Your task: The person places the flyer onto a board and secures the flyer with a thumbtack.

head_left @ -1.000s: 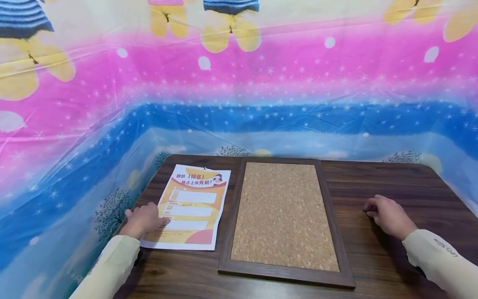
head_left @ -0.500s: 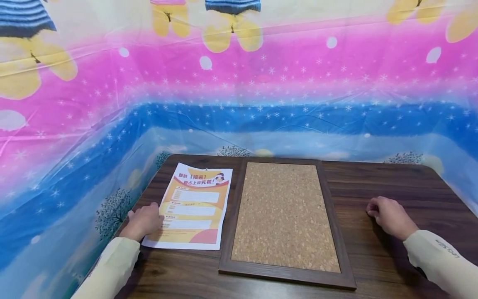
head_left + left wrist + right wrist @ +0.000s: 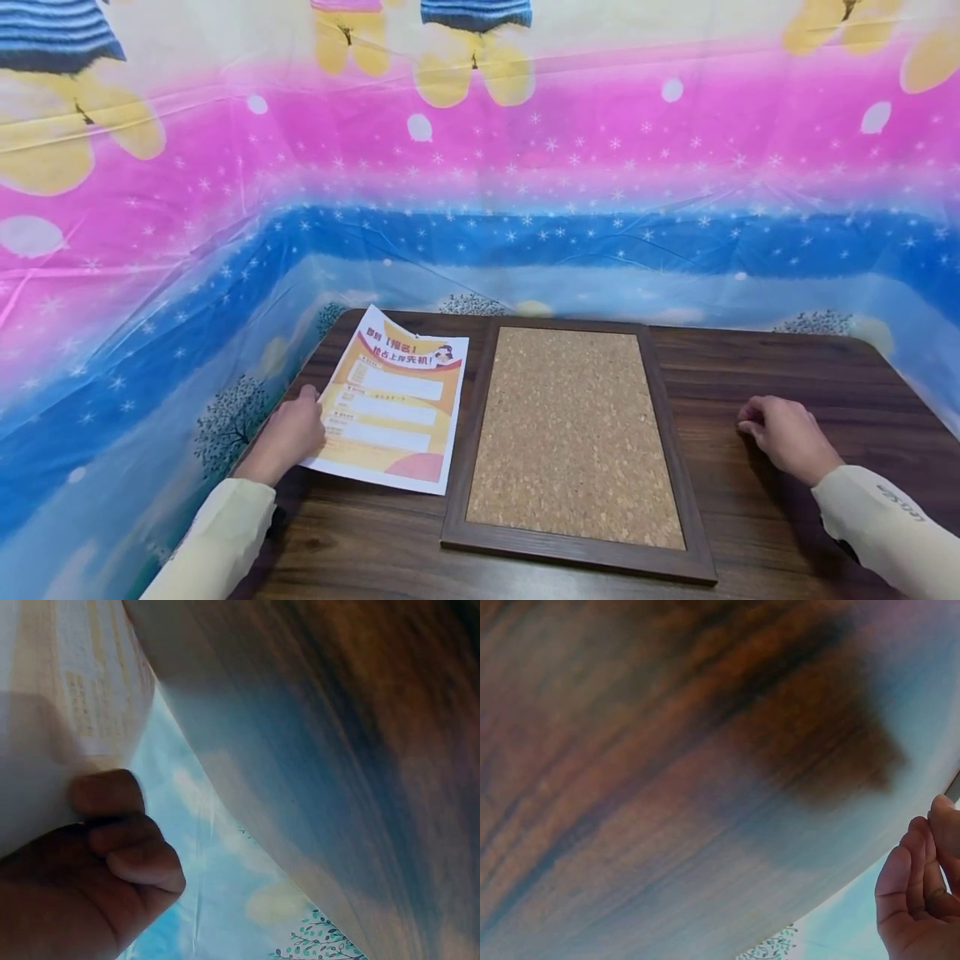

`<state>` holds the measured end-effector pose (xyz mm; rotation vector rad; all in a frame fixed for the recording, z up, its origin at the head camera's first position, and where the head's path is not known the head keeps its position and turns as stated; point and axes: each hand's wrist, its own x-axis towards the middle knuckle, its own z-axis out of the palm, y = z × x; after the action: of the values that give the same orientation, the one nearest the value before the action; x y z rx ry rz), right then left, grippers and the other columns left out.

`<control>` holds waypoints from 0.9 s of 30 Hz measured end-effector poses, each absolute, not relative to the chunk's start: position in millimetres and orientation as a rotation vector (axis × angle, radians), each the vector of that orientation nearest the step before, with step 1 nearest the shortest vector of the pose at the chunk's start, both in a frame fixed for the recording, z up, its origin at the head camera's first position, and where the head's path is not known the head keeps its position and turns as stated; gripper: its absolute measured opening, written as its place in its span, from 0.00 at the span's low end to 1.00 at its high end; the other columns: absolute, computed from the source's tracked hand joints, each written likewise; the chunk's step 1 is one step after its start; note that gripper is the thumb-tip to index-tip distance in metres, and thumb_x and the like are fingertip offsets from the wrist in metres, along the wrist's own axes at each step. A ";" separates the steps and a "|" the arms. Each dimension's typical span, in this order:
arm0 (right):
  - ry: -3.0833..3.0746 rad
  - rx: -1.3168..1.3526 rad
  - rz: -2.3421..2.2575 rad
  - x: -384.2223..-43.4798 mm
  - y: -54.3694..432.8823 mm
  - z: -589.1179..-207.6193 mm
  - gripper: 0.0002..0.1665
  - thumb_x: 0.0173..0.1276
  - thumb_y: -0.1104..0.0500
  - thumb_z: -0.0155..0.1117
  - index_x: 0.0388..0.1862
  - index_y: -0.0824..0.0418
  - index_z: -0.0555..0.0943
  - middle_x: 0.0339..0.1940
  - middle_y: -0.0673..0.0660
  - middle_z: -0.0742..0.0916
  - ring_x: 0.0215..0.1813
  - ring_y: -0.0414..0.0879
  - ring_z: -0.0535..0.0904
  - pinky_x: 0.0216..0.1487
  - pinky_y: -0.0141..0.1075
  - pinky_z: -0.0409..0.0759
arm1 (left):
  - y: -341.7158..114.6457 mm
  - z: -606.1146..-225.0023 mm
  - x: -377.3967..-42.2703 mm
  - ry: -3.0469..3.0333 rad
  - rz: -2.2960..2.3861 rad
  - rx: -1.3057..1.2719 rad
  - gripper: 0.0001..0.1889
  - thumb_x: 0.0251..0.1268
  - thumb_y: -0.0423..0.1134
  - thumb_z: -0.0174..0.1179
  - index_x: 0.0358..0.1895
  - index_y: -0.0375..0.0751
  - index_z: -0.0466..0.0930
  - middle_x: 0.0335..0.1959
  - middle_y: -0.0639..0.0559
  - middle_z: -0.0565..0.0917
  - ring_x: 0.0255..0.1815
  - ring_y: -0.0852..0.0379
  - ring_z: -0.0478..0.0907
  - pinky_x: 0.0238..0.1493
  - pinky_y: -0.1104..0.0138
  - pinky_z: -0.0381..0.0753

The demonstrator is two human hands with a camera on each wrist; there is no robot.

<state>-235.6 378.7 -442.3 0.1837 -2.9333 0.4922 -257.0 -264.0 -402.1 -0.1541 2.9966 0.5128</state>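
Observation:
My left hand grips the left edge of a printed flyer, a white sheet with orange, yellow and pink print. In the head view the sheet's top left corner tips up off the table. The left wrist view shows the curled fingers of the left hand beside the pale sheet. Right of the flyer lies a cork board in a dark brown frame. Farther right, my right hand stays over the table with loosely curled fingers, nothing visible in them.
The dark wood-grain table has rounded far corners. A pink and blue patterned cloth hangs behind it and along the left side. The board's frame lies right next to the flyer's right edge.
My left hand has closed on the flyer's left edge and raised it. The sheet has shifted slightly away from me and now tilts. The right hand has hardly moved.

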 end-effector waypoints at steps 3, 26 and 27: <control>-2.924 0.181 0.509 -235.0 378.0 -441.5 0.04 0.60 0.71 0.65 0.34 0.67 0.80 0.29 0.58 0.82 0.29 0.49 0.75 0.28 0.44 0.74 | -262.7 -399.7 -256.9 3.022 0.551 -0.160 0.17 0.72 0.30 0.42 0.58 0.21 0.59 0.35 0.33 0.74 0.27 0.48 0.73 0.26 0.60 0.72; -2.875 0.319 0.501 -235.7 373.2 -427.2 0.08 0.58 0.76 0.63 0.35 0.68 0.82 0.32 0.59 0.84 0.31 0.48 0.77 0.27 0.41 0.75 | -254.8 -371.7 -253.0 3.180 0.875 0.078 0.17 0.79 0.39 0.33 0.57 0.29 0.63 0.39 0.39 0.75 0.30 0.52 0.74 0.30 0.60 0.72; -2.872 0.327 0.502 -235.8 373.2 -426.4 0.08 0.58 0.76 0.63 0.35 0.68 0.82 0.32 0.59 0.84 0.31 0.48 0.77 0.27 0.40 0.75 | -252.2 -370.7 -252.9 3.186 0.886 0.087 0.17 0.78 0.38 0.33 0.56 0.29 0.63 0.38 0.38 0.75 0.30 0.51 0.74 0.31 0.60 0.71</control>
<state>-235.8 373.2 -426.4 0.3265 -2.8723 0.5022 -252.9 -252.2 -370.7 0.0873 3.1858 0.8856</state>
